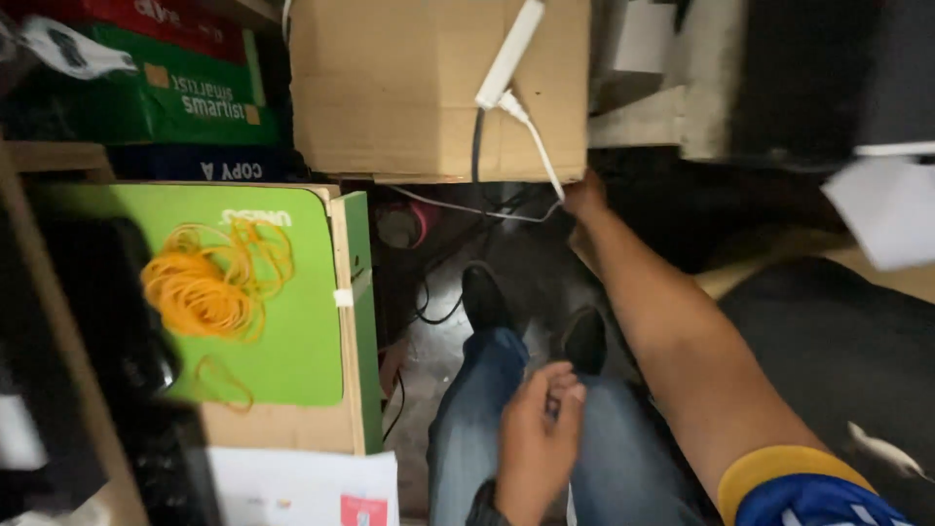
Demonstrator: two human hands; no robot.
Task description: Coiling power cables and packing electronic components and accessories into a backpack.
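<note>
My right hand (584, 198) reaches forward to the lower edge of a cardboard box (390, 88), and its fingers close around a thin white cable (539, 148). That cable runs up to a long white plug block (509, 54) lying on the box, and a grey lead hangs beside it. My left hand (534, 440) hovers over my lap with the fingertips pinched together. A small white strip shows just below it, and whether the hand holds it is unclear. My jeans (477, 409) and black shoes (484, 297) are below.
A green board (312, 321) on a wooden crate at the left carries a heap of orange rubber bands (209, 278). Stacked paper reams (146, 97) stand behind it. Dark cables lie on the floor under the box. White paper (292, 487) sits at the bottom left.
</note>
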